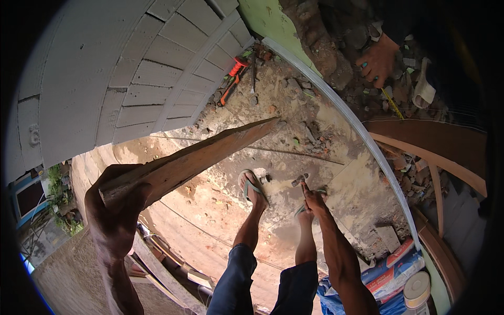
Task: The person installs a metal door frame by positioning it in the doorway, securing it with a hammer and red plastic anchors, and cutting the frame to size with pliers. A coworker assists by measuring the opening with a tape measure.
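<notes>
A rough wooden board [202, 157] is gripped near its end by my left hand [118, 215], fingers wrapped round its edges. Its far end reaches up and to the right over the dusty ground. In my right hand [314, 201] is a small hammer [300, 180], held low, in front of my right foot. The hammer's head points up and left, apart from the board. My fingers close around the handle, much of which they hide. Both my feet, in sandals [252, 186], stand on the floor between the two hands.
A grey slatted wooden panel [157, 79] fills the upper left. Near it lie a red-guarded chisel [239, 66] and an orange-handled tool [230, 92]. A metal strip [341, 105] curves down the right. Beyond it, another person's hand [379, 62] is by a yellow measuring tape [391, 103]. Bags [391, 278] lie lower right.
</notes>
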`<state>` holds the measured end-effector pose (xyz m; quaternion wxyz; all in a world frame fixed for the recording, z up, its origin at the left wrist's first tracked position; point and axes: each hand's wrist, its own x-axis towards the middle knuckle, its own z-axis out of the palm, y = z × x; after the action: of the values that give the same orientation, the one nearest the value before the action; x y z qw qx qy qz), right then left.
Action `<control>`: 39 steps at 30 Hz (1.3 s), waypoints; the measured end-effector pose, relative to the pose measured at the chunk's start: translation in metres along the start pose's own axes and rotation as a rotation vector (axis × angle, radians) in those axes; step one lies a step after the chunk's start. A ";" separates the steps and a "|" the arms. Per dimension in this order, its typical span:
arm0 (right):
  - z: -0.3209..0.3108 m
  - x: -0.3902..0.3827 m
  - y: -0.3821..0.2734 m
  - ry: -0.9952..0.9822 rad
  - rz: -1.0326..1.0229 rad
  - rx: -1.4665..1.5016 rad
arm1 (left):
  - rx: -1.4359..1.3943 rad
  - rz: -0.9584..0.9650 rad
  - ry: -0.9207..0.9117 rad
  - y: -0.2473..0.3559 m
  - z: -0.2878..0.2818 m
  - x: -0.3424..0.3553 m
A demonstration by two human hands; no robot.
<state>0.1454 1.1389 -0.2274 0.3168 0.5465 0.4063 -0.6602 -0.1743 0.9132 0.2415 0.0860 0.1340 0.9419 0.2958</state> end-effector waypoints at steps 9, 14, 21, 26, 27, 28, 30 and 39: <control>0.020 -0.212 0.006 -0.178 -0.453 -0.009 | -0.035 -0.145 -0.132 -0.004 -0.013 0.029; 0.035 -0.264 -0.020 -0.011 -0.675 -0.656 | 0.129 -0.120 -0.179 0.003 -0.013 0.040; 0.071 -0.288 -0.069 0.120 -0.771 -0.758 | 0.083 -0.082 -0.293 0.013 -0.035 0.046; 0.055 -0.336 -0.073 0.219 -0.699 -0.724 | 0.097 -0.023 -0.065 -0.006 -0.095 0.079; 0.049 -0.341 -0.070 0.258 -0.673 -0.730 | 0.096 -0.010 -0.024 -0.009 -0.106 0.084; 0.043 -0.345 -0.067 0.305 -0.589 -0.765 | 0.071 0.098 0.075 -0.013 -0.116 0.090; 0.030 -0.347 -0.057 0.361 -0.503 -0.827 | 0.125 0.029 -0.018 -0.022 -0.125 0.106; 0.020 -0.318 -0.024 0.420 -0.294 -0.735 | 0.216 -0.140 -0.007 -0.087 -0.092 0.172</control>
<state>0.1799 1.1241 0.0902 0.3034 0.4562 0.7429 -0.3847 -0.3776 0.8477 0.2518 0.0947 0.0773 0.9750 0.1854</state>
